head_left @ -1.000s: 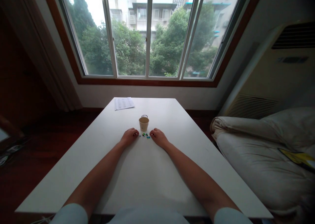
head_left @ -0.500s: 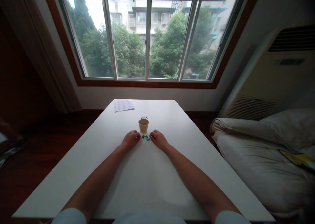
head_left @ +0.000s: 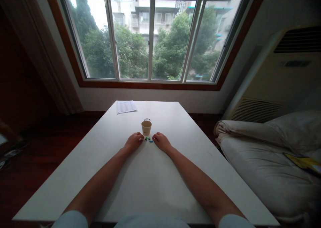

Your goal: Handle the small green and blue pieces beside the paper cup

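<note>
Head view, surface: a white rectangular table [head_left: 155, 188] runs away from the person toward the window; its top is matte and mostly bare.
Head view, room: a wide window [head_left: 150, 37] with four panes in a reddish-brown frame fills the far wall, with trees and pale buildings beyond. A dark wooden floor [head_left: 37, 154] lies to the left. A pale air-conditioning cabinet [head_left: 281, 74] stands at the right wall, and rolled off-white bedding [head_left: 271, 157] lies below it, with a yellow-edged item on it at the far right edge.
Left hand: the left hand [head_left: 134, 141] rests knuckles up on the table, forearm stretched straight out from a pale sleeve; fingers are curled inward, tips at the left edge of the small pieces. Whether it grips anything cannot be told.
Right hand: the right hand [head_left: 162, 141] mirrors it, knuckles up, fingers curled, tips just right of the small pieces. Whether it pinches anything cannot be told.
Small pieces: a tight cluster of green and blue small pieces [head_left: 148, 140] lies on the table between the two hands, just in front of the cup; too small to count, more than two.
Cup: one tan paper cup [head_left: 146, 127] stands upright just beyond the pieces, open mouth up.
Behind the cup: one small dark-rimmed object [head_left: 146, 120] sits just behind it; its kind cannot be told.
Paper: one printed sheet [head_left: 126, 106] lies flat at the far left corner, well apart from the hands.
</note>
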A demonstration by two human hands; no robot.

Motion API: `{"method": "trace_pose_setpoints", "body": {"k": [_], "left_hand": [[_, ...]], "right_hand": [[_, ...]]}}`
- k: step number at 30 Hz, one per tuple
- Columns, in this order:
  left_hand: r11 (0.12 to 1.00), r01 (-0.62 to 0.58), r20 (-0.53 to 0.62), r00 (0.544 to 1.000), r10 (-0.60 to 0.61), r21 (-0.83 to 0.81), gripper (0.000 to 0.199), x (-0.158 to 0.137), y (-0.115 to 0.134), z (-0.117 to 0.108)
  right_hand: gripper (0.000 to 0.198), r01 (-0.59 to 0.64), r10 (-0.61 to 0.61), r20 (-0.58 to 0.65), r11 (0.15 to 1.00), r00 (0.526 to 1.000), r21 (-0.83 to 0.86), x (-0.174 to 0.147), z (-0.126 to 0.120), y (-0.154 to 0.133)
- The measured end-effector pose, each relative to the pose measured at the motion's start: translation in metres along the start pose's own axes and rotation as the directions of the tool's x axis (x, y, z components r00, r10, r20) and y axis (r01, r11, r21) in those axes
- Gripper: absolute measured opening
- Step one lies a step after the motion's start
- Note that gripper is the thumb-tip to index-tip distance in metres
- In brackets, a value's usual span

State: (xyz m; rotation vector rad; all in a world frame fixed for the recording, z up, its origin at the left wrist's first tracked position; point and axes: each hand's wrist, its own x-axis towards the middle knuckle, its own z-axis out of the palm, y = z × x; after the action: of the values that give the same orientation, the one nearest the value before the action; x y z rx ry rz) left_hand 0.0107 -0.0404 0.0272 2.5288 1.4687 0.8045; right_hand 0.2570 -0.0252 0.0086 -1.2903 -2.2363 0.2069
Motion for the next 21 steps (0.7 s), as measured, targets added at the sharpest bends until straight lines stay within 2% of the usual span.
{"method": "trace_pose_setpoints", "body": {"k": [8,21], "left_hand": [[1.0,-0.019,0.012,1.0,0.019,-0.016,0.017,0.0016,-0.0018,0.0032],[0.999,0.025,0.036,0.999,-0.026,0.031,0.018,0.0019,0.0016,0.0011]], "right_hand": [[0.016,-0.003,0.003,0.006,1.0,1.0,-0.017,-0.0007,-0.003,-0.004],[0.016,0.005,-0.005,-0.005,1.0,1.0,-0.008,-0.0007,-0.0018,-0.0012]]}}
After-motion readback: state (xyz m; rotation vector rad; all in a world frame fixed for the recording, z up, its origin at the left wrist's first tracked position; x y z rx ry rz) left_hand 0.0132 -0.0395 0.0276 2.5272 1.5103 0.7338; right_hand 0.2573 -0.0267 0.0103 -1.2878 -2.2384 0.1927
